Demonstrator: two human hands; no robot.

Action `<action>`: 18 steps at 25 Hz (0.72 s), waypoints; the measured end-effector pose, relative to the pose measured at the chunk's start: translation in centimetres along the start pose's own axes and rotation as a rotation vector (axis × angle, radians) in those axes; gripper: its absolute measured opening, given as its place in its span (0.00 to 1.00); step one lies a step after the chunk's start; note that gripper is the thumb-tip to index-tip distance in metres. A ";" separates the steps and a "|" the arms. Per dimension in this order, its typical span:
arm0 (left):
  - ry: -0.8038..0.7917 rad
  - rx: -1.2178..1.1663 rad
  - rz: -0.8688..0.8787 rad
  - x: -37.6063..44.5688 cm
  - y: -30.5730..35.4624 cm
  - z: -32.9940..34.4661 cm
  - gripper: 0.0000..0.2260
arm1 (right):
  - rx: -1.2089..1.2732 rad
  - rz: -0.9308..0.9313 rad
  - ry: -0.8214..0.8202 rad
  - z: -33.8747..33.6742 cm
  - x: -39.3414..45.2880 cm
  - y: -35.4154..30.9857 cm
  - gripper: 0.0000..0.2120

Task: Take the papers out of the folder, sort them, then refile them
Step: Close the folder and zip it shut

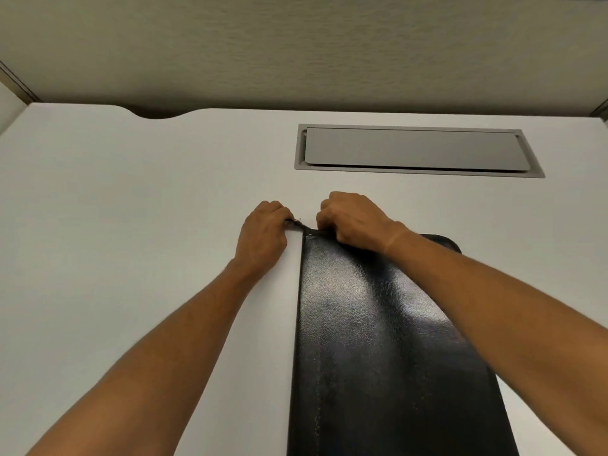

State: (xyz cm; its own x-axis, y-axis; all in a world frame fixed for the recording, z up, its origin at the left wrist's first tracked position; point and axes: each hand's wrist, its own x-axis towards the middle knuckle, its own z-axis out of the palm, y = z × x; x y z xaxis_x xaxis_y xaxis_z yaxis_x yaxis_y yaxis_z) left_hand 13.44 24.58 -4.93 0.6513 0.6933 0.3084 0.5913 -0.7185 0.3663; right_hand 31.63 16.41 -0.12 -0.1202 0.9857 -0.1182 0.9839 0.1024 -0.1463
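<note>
Folder (378,340) lies closed under the right hand (352,222), which grips its far corner; beside it the left hand (263,235) pinches the zip pull (295,221). Opening step; next, draw the zip along.

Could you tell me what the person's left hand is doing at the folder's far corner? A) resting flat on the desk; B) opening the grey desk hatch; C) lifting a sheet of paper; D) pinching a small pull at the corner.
D: the left hand pinches a small dark pull just off the far left corner of the black folder, while the right hand grips that far edge.
</note>
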 end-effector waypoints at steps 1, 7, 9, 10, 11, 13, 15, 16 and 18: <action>0.009 -0.002 0.003 0.0 -0.1 0.0 0.06 | -0.009 -0.002 -0.021 -0.3 -0.6 0.5 0.15; -0.038 0.024 -0.021 -0.1 -0.2 0.0 0.09 | 0.047 0.116 -0.117 -1.8 -6.2 6.5 0.18; -0.087 0.047 -0.096 0.0 0.5 -0.6 0.10 | 0.135 0.200 -0.060 -1.5 -8.5 8.3 0.17; -0.117 0.064 -0.164 -0.1 1.4 -1.1 0.12 | 0.201 0.247 -0.016 -1.1 -9.4 8.8 0.16; -0.138 0.082 -0.235 -0.3 2.6 -1.6 0.16 | 0.280 0.289 0.038 -0.7 -10.1 9.2 0.15; -0.125 0.064 -0.274 -1.3 6.1 -2.3 0.27 | 0.426 0.342 0.145 0.0 -10.8 9.5 0.12; -0.159 -0.040 -0.099 -2.8 10.6 -1.8 0.34 | 0.516 0.372 0.187 0.4 -10.8 9.6 0.10; -0.221 -0.069 0.009 -3.5 12.7 -1.0 0.34 | 0.535 0.373 0.188 0.5 -10.8 9.7 0.10; -0.359 -0.031 0.114 -4.4 15.5 0.9 0.35 | 0.536 0.363 0.171 0.4 -10.7 9.8 0.12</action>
State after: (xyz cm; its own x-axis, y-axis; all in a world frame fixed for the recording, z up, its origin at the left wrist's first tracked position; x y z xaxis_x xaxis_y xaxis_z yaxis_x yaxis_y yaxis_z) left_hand 20.16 10.37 -1.45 0.8405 0.5413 0.0237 0.4943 -0.7839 0.3757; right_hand 42.55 6.78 -0.69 0.2727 0.9568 -0.1007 0.7510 -0.2771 -0.5994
